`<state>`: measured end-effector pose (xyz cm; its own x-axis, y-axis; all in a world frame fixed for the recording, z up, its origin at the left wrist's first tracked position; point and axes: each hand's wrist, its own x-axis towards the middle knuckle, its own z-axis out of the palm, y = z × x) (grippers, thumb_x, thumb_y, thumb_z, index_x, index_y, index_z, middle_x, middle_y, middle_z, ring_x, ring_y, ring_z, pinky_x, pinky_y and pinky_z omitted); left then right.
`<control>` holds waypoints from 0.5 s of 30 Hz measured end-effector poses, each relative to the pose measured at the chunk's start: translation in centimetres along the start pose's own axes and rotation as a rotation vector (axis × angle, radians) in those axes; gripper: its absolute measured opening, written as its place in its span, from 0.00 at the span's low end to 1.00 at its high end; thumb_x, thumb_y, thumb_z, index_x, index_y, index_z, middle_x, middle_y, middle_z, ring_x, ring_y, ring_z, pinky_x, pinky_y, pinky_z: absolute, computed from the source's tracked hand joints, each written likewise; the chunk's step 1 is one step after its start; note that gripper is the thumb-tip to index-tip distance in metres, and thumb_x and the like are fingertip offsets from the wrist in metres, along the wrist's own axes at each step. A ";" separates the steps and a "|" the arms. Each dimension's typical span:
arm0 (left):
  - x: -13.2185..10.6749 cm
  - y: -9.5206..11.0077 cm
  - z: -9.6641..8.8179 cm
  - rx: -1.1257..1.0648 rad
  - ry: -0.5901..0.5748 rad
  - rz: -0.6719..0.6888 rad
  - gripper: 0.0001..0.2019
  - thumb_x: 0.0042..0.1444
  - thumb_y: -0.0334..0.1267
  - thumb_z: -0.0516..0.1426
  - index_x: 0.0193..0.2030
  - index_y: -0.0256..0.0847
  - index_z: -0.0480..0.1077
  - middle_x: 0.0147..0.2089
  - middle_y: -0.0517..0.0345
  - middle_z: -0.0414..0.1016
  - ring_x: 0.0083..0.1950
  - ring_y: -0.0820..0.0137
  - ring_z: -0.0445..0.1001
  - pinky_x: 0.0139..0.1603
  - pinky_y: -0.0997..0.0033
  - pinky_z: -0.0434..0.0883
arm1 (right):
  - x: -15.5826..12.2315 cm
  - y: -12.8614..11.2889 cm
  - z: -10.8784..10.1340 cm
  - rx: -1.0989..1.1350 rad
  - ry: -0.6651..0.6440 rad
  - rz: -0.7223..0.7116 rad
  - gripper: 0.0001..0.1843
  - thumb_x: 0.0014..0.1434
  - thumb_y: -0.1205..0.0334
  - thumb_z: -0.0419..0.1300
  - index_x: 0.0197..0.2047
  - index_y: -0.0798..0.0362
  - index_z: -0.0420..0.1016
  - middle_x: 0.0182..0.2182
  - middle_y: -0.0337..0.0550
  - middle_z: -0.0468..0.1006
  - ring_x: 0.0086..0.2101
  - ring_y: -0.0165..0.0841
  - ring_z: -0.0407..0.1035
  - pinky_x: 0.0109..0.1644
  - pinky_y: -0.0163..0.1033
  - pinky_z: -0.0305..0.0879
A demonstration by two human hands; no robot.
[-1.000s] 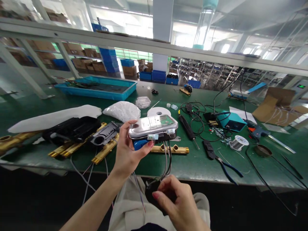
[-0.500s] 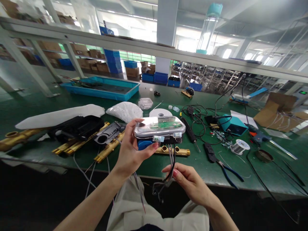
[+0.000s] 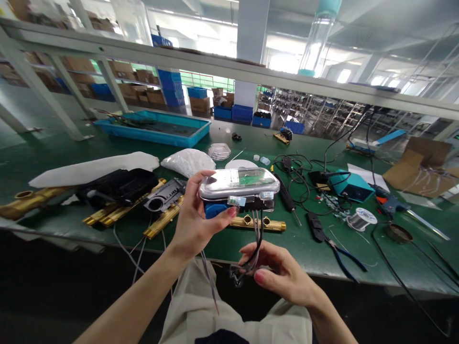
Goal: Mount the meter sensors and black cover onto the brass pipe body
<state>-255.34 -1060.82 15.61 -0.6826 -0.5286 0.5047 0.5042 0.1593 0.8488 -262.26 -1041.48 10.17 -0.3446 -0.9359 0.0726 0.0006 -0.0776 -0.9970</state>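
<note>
My left hand (image 3: 197,222) grips the left end of a small electronic unit (image 3: 239,187) with a clear lid, a green board under it and a blue part below. The fingers go behind it and the thumb presses its front edge. Two small clear connector pieces sit along that edge. Grey and black wires (image 3: 256,229) hang from the underside, ending in a dark tangle of connectors (image 3: 237,276). Around these wires my right hand (image 3: 278,270) is loosely curved, thumb and fingers apart, with the wires passing between them.
Behind the unit lies a brass pipe fitting (image 3: 276,225); more brass pipes and black housings (image 3: 116,188) lie left. On the right are a screwdriver (image 3: 287,196), pliers (image 3: 346,260), a solder spool (image 3: 362,219) and a teal box (image 3: 353,186). A blue tray (image 3: 186,138) stands farther back.
My right hand has loosened from a pinch on the wires, its thumb moving down and away from the fingers. The wire ends have shifted slightly. My left hand still holds the unit.
</note>
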 end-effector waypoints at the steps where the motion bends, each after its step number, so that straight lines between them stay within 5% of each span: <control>1: 0.1 0.0 0.0 0.002 0.005 0.002 0.32 0.41 0.32 0.69 0.52 0.44 0.61 0.44 0.56 0.70 0.39 0.69 0.74 0.38 0.79 0.75 | 0.0 0.0 0.1 -0.008 0.018 0.006 0.22 0.54 0.54 0.63 0.50 0.53 0.70 0.39 0.45 0.76 0.39 0.31 0.71 0.45 0.39 0.67; 7: 0.4 -0.3 -0.7 0.038 0.010 0.012 0.33 0.40 0.36 0.70 0.53 0.46 0.63 0.46 0.55 0.69 0.40 0.64 0.73 0.39 0.71 0.77 | 0.0 0.7 0.3 -0.121 0.171 0.030 0.10 0.56 0.60 0.60 0.40 0.54 0.69 0.30 0.40 0.75 0.30 0.26 0.68 0.34 0.32 0.64; 11: 0.5 -0.9 -1.5 -0.040 -0.014 -0.019 0.32 0.42 0.36 0.70 0.54 0.48 0.64 0.47 0.56 0.68 0.39 0.69 0.72 0.37 0.77 0.74 | -0.1 1.0 -0.6 -0.397 0.340 -0.051 0.04 0.57 0.63 0.57 0.36 0.54 0.70 0.30 0.39 0.74 0.29 0.25 0.65 0.33 0.32 0.62; 15: 1.1 -0.4 -1.7 -0.156 -0.019 -0.067 0.30 0.44 0.38 0.69 0.54 0.47 0.65 0.45 0.56 0.68 0.41 0.68 0.70 0.40 0.76 0.72 | -0.3 1.0 -2.0 -0.667 0.275 -0.091 0.04 0.57 0.66 0.56 0.36 0.54 0.71 0.31 0.39 0.74 0.30 0.27 0.66 0.34 0.33 0.63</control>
<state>-255.41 -1062.86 15.51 -0.7264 -0.5176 0.4522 0.5325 -0.0079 0.8464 -264.05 -1040.57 9.08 -0.5395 -0.8088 0.2339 -0.5817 0.1572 -0.7981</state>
